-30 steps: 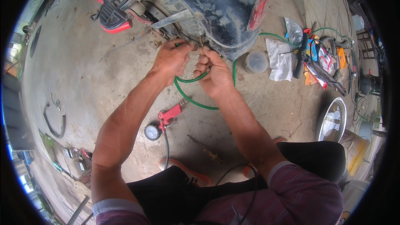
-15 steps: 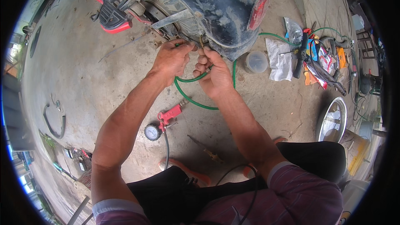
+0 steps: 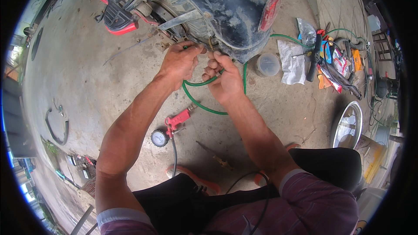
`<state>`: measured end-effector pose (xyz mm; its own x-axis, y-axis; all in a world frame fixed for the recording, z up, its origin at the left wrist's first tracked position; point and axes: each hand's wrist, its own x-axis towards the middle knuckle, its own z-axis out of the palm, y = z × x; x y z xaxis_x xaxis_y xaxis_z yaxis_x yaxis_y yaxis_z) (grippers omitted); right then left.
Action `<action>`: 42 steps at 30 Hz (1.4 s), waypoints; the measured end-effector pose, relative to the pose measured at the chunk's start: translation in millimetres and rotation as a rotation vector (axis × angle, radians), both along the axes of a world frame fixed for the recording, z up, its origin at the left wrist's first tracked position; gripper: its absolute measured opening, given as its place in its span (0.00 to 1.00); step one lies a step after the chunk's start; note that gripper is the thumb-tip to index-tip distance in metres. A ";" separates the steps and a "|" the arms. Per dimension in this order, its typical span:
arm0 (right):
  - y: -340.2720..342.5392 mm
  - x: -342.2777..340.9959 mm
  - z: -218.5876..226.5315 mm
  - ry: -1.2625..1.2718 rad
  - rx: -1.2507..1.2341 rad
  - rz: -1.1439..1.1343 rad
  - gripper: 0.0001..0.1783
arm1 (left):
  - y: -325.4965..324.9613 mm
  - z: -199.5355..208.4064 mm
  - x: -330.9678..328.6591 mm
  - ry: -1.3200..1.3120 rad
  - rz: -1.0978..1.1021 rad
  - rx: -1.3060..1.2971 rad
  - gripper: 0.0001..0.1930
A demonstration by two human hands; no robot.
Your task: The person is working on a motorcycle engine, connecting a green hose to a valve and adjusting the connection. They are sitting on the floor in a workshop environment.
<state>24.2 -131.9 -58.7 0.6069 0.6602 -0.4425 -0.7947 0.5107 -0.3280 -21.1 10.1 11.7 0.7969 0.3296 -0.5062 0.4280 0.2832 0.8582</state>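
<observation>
Both my hands are close together under the muddy dark rear fender [image 3: 237, 13] of a motorbike. My left hand [image 3: 177, 63] is closed around a green hose [image 3: 202, 107], its fingertips up against the machine's lower edge. Just to its right, my right hand [image 3: 226, 74] has curled fingers with the hose running through them. Its thumb and fingertip meet beside a thin brass-coloured piece [image 3: 210, 43] below the fender; whether they pinch it I cannot tell. The hose loops below my hands and passes up behind the right wrist.
On the concrete lie a red tyre inflator [image 3: 177, 119] with a round gauge [image 3: 159, 138] and pliers [image 3: 221, 162]. To the right are a clear round tub [image 3: 267, 65], a white cloth [image 3: 291, 62], a pile of tools and packets [image 3: 335, 61], and a metal basin [image 3: 348, 126].
My right thumb and fingertips have shifted slightly near the brass-coloured piece. My left hand and the hose look the same.
</observation>
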 end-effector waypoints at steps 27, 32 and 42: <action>-8.4 -19.7 12.4 -0.513 -0.348 -0.049 0.13 | -10.8 -10.0 12.5 -0.084 0.087 -0.198 0.08; -7.4 -17.8 10.2 -0.545 -0.352 -0.063 0.13 | -9.9 -15.5 15.3 -0.127 0.089 -0.213 0.10; -4.7 -18.0 9.1 -0.567 -0.376 -0.062 0.14 | -9.9 -10.4 18.5 -0.110 0.065 -0.192 0.10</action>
